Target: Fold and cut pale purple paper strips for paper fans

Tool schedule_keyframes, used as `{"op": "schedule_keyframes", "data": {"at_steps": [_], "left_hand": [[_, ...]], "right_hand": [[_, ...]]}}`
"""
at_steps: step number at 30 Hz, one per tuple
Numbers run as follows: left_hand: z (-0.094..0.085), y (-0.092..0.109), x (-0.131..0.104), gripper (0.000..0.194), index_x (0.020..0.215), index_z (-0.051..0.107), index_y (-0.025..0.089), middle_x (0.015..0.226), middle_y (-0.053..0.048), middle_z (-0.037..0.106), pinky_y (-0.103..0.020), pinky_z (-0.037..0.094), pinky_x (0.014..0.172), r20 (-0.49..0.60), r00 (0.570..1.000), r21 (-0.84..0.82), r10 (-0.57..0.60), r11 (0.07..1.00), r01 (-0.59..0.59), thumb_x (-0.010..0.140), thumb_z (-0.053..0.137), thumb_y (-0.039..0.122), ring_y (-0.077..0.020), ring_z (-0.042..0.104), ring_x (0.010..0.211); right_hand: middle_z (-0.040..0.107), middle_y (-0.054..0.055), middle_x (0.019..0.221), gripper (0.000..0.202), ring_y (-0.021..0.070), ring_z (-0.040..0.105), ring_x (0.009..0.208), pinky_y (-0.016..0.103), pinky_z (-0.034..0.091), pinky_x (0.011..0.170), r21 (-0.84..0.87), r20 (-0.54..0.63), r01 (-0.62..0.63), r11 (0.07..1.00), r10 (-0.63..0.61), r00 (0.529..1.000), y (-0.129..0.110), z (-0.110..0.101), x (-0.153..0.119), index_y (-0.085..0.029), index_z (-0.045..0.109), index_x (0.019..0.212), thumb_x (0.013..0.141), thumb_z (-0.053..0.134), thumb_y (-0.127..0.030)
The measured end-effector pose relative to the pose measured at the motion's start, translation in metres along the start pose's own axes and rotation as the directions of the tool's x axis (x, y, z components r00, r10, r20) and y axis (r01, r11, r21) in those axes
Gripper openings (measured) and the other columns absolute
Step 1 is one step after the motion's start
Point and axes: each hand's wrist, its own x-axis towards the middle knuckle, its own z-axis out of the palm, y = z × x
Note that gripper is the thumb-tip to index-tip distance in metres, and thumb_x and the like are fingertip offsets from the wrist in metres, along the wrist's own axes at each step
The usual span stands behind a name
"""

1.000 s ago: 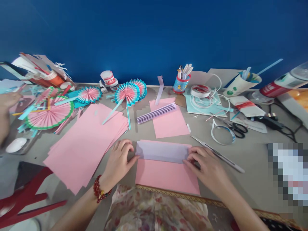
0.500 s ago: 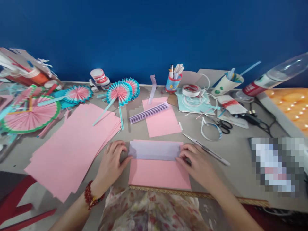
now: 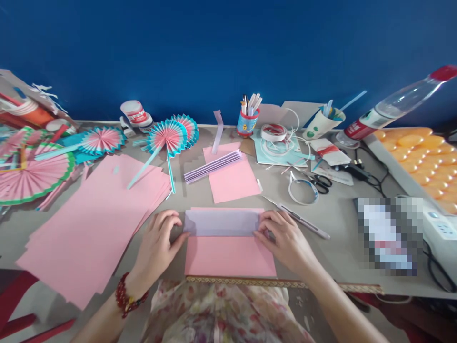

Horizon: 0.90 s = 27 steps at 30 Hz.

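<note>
A folded purple paper [image 3: 222,223] lies across the upper part of a pink paper sheet [image 3: 228,257] at the table's front edge. My left hand [image 3: 160,243] pinches the purple paper's left end, thumb at its lower corner and fingers curled. At the right end, my right hand [image 3: 282,238] holds the paper between thumb and bent fingers. Just beyond the right hand is a slim craft knife [image 3: 303,222]. Farther back, a pleated purple paper strip [image 3: 213,166] rests on another pink sheet [image 3: 235,186].
Left are a stack of pink sheets [image 3: 96,228] and several paper fans [image 3: 166,138]. A pen cup [image 3: 247,125], a tape roll [image 3: 303,190], scissors [image 3: 321,183] and a bottle [image 3: 378,119] stand or lie right of centre. A power strip [image 3: 441,224] is far right.
The whole view has shifted so that things appear farther left, and more of the right side shows. Both hands stay at the ends of the purple paper, with little visible movement.
</note>
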Motion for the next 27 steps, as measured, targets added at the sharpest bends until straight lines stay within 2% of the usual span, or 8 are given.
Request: {"op": "schedule_keyframes", "data": {"at_steps": [5,18,20,23,25,27], "left_hand": [[0.0,0.0,0.001,0.009,0.098,0.051,0.023,0.115,-0.009,0.057,-0.041,0.047,0.09,0.0,1.0,0.019,0.006,1.0,-0.006,0.094,0.057,0.029,-0.0276,0.057,0.108],[0.0,0.004,-0.001,0.007,0.102,0.053,0.022,0.118,-0.01,0.055,-0.043,0.049,0.093,0.001,1.0,0.011,0.013,1.0,-0.013,0.096,0.055,0.023,-0.0276,0.055,0.112],[0.0,0.007,0.001,0.013,0.107,0.057,0.022,0.119,-0.01,0.055,-0.046,0.049,0.097,0.014,0.998,0.029,0.055,0.998,-0.055,0.096,0.052,0.019,-0.0267,0.055,0.111],[-0.002,0.011,0.004,0.045,0.127,0.06,0.031,0.126,-0.008,0.054,-0.054,0.037,0.112,0.084,0.979,0.094,0.186,0.977,-0.193,0.094,0.044,0.005,-0.0248,0.054,0.118],[-0.004,0.014,0.007,0.061,0.134,0.058,0.04,0.137,-0.005,0.051,-0.06,0.025,0.118,0.145,0.943,0.118,0.299,0.941,-0.316,0.092,0.042,-0.001,-0.0248,0.049,0.128],[-0.006,0.016,0.01,0.062,0.135,0.057,0.044,0.15,-0.003,0.044,-0.063,0.019,0.12,0.206,0.898,0.118,0.389,0.901,-0.417,0.093,0.046,0.001,-0.0272,0.044,0.136]], "right_hand": [[0.062,0.005,0.097,0.018,0.0226,0.056,0.091,0.041,0.044,0.086,-0.015,-0.022,-0.009,1.0,0.009,1.0,-0.002,0.0,0.0,-0.022,0.057,0.08,0.096,0.052,-0.028],[0.061,0.004,0.095,0.014,0.0229,0.058,0.091,0.042,0.041,0.091,-0.019,-0.006,0.023,1.0,-0.023,1.0,0.004,0.001,0.001,-0.023,0.052,0.082,0.095,0.056,-0.028],[0.061,0.004,0.094,0.012,0.0228,0.058,0.091,0.042,0.042,0.09,-0.008,-0.02,0.029,1.0,-0.03,0.999,0.004,0.002,-0.001,-0.023,0.052,0.085,0.095,0.054,-0.028],[0.063,0.006,0.098,0.007,0.0238,0.059,0.095,0.043,0.042,0.092,-0.014,-0.054,0.039,0.999,-0.04,0.998,0.004,0.007,-0.005,-0.022,0.056,0.092,0.096,0.052,-0.026],[0.064,0.008,0.105,0.01,0.025,0.059,0.101,0.044,0.043,0.093,-0.041,-0.083,0.04,0.998,-0.044,0.996,0.003,0.011,-0.008,-0.022,0.059,0.097,0.097,0.05,-0.025],[0.064,0.01,0.112,0.017,0.0255,0.058,0.104,0.044,0.044,0.094,-0.081,-0.103,0.066,0.995,-0.074,0.992,0.002,0.015,-0.012,-0.022,0.063,0.103,0.098,0.047,-0.022]]}}
